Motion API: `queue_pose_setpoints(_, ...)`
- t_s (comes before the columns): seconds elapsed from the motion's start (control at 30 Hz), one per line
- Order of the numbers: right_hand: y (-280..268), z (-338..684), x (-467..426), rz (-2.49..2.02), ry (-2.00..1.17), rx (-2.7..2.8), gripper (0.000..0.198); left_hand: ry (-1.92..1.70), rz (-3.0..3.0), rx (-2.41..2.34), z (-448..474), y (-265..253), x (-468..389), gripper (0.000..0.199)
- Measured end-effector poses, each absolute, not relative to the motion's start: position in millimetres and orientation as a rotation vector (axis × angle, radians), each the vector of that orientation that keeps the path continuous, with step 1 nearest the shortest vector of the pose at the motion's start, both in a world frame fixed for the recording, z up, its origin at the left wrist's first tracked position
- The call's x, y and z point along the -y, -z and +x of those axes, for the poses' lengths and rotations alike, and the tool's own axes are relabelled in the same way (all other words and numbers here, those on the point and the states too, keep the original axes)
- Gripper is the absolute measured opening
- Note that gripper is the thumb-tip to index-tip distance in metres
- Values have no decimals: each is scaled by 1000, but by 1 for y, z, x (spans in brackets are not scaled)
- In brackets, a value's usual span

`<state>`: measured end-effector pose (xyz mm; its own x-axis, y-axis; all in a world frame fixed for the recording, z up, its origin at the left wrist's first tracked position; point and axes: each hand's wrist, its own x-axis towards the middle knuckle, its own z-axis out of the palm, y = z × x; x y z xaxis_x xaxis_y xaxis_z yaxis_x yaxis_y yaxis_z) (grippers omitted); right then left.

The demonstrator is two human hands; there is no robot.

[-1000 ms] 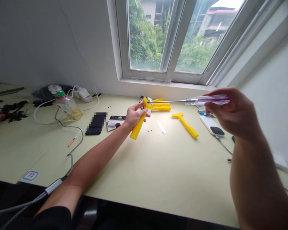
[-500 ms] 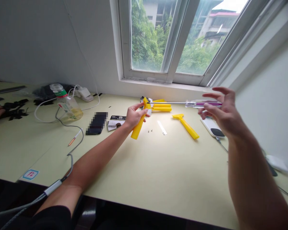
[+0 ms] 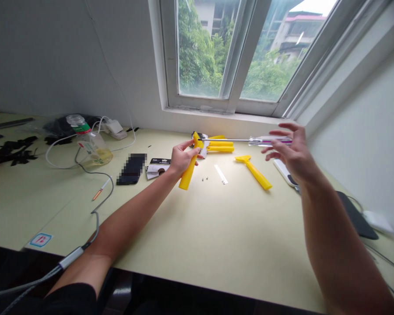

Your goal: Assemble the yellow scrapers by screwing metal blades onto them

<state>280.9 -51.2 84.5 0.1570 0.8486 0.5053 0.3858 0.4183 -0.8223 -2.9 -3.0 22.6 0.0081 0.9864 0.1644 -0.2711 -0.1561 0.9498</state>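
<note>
My left hand [image 3: 182, 159] is closed around a yellow plastic scraper [image 3: 188, 176], its handle slanting down toward me and its head raised above the table. A screwdriver [image 3: 226, 140] with a clear, purple-cored handle lies level in the air. Its tip meets the scraper's head; whether it sits in a screw is too small to tell. My right hand [image 3: 290, 151] grips the screwdriver's handle, with some fingers spread. Below lie two tiny screws [image 3: 205, 178] and a thin metal blade [image 3: 221, 174]. Another yellow scraper [image 3: 258, 174] rests to the right.
Several yellow handles [image 3: 225, 144] and a package lie behind my left hand. To the left are a card package [image 3: 157, 169], a dark phone [image 3: 133, 168], a bottle [image 3: 96, 151] and cables. A white device [image 3: 284, 173] sits under my right hand. The window is behind.
My right hand has shifted slightly left with the screwdriver. My left hand and the scraper stay nearly in place. Another person's hand at the left edge has mostly gone out of view.
</note>
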Motion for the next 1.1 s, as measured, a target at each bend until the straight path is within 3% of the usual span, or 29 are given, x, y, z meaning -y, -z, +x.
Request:
queue_pose_setpoints(0.07, -85, 281, 51, -1102, -511, 1510, 44, -1419, 1125, -897, -3, -22, 3, 47)
queue_pose_setpoints(0.17, -89, 278, 56, -1147, -335, 1419, 26, -1405, 1137, -876, -2, -21, 3, 47)
queue_pose_setpoints(0.33, -99, 274, 65, -1039, -381, 1546, 41, -1382, 1149, -891, 0, -20, 5, 48)
queue_pose_setpoints(0.43, -101, 278, 66, -1170, -224, 1413, 23, -1359, 1171, -864, 1, -20, 6, 48)
queue_pose_setpoints(0.57, -101, 282, 66, -1080, -399, 1516, 43, -1365, 1178, -853, 0, -20, 6, 47)
queue_pose_setpoints(0.7, -102, 280, 69, -1229, -192, 1444, 29, -1357, 1174, -845, -1, -22, 6, 47)
queue_pose_setpoints(0.83, -104, 277, 72, -1081, -328, 1605, 46, -1376, 1155, -853, -1, -23, 6, 45)
queue_pose_setpoints(0.97, -107, 276, 76, -1210, -193, 1448, 28, -1352, 1181, -831, -1, -22, 7, 46)
queue_pose_setpoints(1.1, -108, 277, 77, -1103, -362, 1598, 50, -1354, 1186, -842, 0, -21, 7, 47)
